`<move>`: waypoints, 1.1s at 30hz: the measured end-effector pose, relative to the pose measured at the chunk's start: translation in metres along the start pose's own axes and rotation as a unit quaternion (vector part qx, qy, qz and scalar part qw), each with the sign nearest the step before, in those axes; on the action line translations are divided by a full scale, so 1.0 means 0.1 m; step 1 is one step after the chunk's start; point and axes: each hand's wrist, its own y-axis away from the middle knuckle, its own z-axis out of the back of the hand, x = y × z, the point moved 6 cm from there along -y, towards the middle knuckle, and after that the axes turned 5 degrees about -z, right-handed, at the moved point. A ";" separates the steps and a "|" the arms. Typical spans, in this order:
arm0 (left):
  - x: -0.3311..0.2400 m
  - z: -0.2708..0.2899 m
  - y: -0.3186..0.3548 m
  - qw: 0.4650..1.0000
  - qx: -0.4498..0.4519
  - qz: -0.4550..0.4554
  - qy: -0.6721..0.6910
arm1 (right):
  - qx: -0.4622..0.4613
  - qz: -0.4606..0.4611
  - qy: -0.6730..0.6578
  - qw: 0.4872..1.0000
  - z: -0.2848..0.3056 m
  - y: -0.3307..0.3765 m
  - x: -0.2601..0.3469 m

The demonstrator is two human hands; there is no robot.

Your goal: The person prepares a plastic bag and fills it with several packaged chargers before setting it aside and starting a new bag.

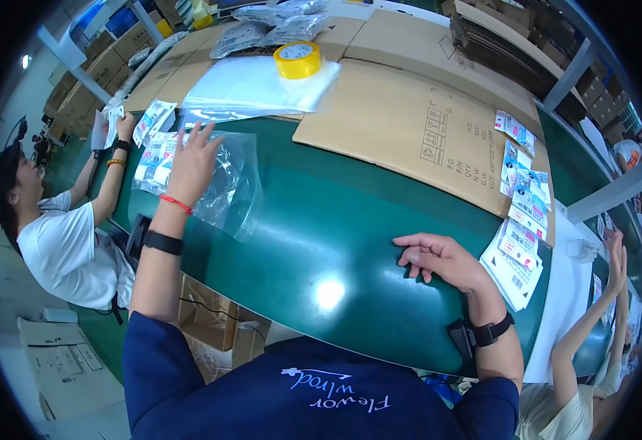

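My left hand lies over a clear plastic bag, its fingers spread. Under and beside that hand, several small white, blue and pink packets sit at the bag's left part; the hand hides some of them. My right hand hovers over or rests on the green table, index finger stretched out and the others loosely bent, with nothing in it. Nearest to it on the right is a spread row of similar flat packets, partly lying on a cardboard sheet.
Beyond the bag, a stack of clear plastic bags carries a roll of yellow tape. Grey filled bags lie farther back. A co-worker at the left holds papers or packets; another person's arms reach in at the right.
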 end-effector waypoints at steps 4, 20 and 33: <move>-0.57 0.19 -0.47 0.968 -0.145 -0.031 0.201 | 0.004 -0.051 -0.109 0.993 0.23 0.11 0.00; -0.72 -0.45 -1.94 0.928 -0.049 0.138 0.342 | 0.026 0.010 -0.212 0.977 0.30 0.12 -0.09; -0.24 -1.21 -2.85 0.914 -0.145 0.050 0.375 | 0.031 0.033 -0.191 0.981 0.38 0.09 -0.16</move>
